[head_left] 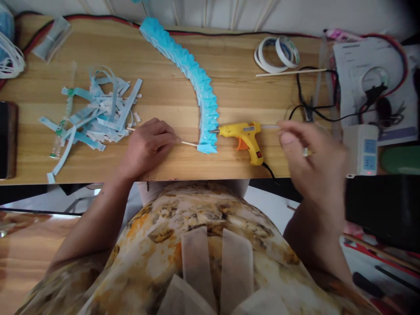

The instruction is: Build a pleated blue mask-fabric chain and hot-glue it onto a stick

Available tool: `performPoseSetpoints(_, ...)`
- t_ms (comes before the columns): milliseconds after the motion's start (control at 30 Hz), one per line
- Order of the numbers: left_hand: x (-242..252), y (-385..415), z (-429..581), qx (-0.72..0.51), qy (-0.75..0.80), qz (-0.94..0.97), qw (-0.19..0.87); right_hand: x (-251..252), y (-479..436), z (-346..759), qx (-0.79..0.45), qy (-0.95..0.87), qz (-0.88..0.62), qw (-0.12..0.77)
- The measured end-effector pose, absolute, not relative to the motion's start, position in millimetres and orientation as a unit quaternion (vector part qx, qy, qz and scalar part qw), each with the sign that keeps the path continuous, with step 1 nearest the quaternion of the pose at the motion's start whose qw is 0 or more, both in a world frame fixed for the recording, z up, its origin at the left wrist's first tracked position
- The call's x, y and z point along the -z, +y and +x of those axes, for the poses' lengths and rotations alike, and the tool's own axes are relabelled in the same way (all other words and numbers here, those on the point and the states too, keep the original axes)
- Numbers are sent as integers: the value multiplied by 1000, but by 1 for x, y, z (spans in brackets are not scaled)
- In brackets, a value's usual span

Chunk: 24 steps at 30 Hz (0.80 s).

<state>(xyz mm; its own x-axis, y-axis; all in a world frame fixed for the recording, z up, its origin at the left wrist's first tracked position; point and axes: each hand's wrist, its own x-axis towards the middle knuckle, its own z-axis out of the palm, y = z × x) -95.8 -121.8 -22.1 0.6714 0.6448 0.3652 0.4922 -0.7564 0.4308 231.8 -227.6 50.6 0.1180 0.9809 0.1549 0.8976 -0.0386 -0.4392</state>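
A long curved strip of folded blue paper (pixel 193 72) lies on the wooden table. My left hand (pixel 151 144) is closed around a thin wooden stick (pixel 189 143), whose right tip meets the strip's lower end. The yellow glue gun (pixel 244 133) lies on its side, its nozzle at the strip's right edge. A clear glue stick (pixel 269 126) projects from the gun's back toward my right hand (pixel 303 151). That hand is somewhat blurred, thumb and forefinger close together at the far end of the glue stick; whether they touch it is unclear.
Blue and white paper scraps (pixel 101 109) are heaped at the left, near a phone (pixel 8 140). Tape rolls (pixel 277 54) and another stick (pixel 290 72) lie at the back right. A black cable (pixel 337 114), pliers (pixel 308 109) and a power strip (pixel 359 149) are at the right.
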Motion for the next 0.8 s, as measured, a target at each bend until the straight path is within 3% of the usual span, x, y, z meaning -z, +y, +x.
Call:
performPoseSetpoints(200, 22, -122, -96, -262, 310, 900, 159, -4, -228, 228, -106, -671, -721, 135)
performPoseSetpoints(467, 25, -121, -97, -262, 308, 901, 155, 2, -217, 222, -99, -658, -732, 144)
performPoseSetpoints(667, 22, -122, -96, -261, 305, 902, 159, 1, -218, 232, -187, -631, -712, 245)
performPoseSetpoints(800, 19, -122, -95, -259, 303, 903, 159, -1, -218, 223, -210, -581, -690, 379)
